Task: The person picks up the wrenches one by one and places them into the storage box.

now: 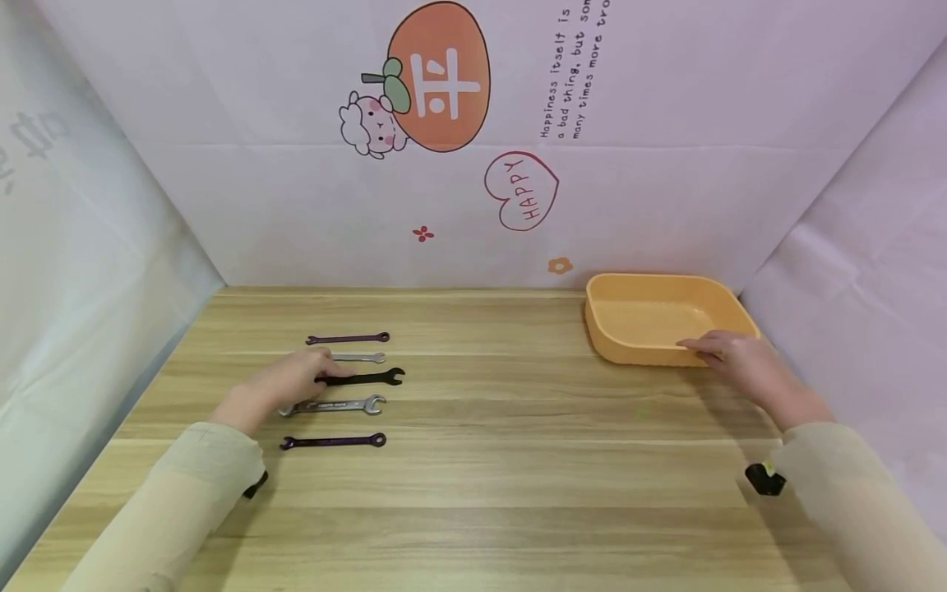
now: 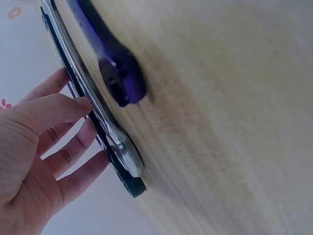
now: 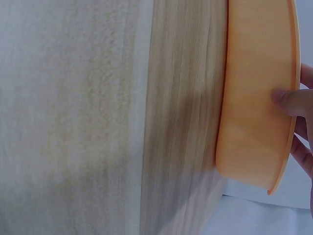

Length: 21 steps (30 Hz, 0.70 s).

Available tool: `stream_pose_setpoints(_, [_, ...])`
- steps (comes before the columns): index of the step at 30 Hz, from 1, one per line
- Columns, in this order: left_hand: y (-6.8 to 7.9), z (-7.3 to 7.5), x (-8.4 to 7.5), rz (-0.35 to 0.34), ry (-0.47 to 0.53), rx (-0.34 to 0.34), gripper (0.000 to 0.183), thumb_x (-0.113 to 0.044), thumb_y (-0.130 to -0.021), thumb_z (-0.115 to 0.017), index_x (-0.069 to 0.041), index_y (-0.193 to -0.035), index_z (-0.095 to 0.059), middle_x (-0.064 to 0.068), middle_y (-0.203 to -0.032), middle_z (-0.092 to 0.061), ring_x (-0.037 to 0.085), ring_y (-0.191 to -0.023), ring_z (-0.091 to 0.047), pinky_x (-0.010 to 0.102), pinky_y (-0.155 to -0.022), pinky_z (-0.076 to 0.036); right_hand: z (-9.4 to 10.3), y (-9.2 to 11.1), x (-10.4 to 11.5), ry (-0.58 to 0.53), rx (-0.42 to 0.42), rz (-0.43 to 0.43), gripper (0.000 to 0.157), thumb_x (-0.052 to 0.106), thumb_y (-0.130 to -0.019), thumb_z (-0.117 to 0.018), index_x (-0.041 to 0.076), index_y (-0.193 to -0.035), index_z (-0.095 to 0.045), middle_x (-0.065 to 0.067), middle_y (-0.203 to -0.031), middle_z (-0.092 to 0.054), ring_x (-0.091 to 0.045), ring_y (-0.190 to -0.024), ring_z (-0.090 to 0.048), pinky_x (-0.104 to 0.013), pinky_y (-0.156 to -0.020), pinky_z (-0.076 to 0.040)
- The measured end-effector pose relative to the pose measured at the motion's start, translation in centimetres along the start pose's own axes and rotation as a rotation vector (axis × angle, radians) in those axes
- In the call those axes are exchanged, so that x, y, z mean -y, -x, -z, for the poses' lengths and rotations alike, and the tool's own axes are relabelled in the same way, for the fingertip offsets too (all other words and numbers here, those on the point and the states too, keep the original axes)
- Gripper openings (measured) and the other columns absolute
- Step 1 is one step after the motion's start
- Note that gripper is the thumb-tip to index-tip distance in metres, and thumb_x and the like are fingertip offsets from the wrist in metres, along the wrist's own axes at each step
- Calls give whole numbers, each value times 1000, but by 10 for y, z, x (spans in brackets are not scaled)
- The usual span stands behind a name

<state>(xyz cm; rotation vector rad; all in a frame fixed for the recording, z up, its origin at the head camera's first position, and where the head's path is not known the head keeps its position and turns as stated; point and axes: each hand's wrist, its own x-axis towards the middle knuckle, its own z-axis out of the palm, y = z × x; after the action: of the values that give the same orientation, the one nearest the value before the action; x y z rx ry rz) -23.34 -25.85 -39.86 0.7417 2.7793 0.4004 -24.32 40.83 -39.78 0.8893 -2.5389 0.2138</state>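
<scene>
Five wrenches would be too exact to the eye, so several wrenches lie in a column at the left. My left hand (image 1: 296,376) pinches the black open-end wrench (image 1: 373,378) between thumb and fingers, near its left part, which the hand hides. Just nearer lies a large silver wrench (image 1: 336,406), then a purple wrench (image 2: 124,81) with a ring end. Beyond the hand are a small silver wrench (image 1: 362,358) and a thin dark purple wrench (image 1: 348,338). At the right, my right hand (image 1: 750,370) grips the front rim of an orange plastic basin (image 3: 254,98), thumb on its outer wall.
A wood-grain table (image 1: 518,493) carries everything. White printed cloth (image 1: 651,197) hangs behind it, with more cloth at both sides. The basin stands at the back right, close to the rear cloth.
</scene>
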Motion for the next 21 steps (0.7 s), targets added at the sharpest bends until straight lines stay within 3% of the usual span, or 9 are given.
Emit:
stream_pose_setpoints(13, [0,0,-3,-18,8,-20,45,12,-87,-67,-4,-129,-70,5,-91,-57,17,-75,-50,33,-69,-49,1,-2,10,-21,77,-13,41,-13,-76,-80,-1,-115,-75,-10,-93,-73,-32,-81,-69,-48,-68,-57])
stream_pose_setpoints(21, [0,-1,-2,-29,25,-30,46,13,-86,-66,-2,-128,-70,7,-93,-59,17,-76,-50,32,-69,-49,-6,-5,16,-42,2,70,46,-16,-68,-82,-1,-111,-76,-9,-86,-72,-27,-73,-68,-42,-61,-57])
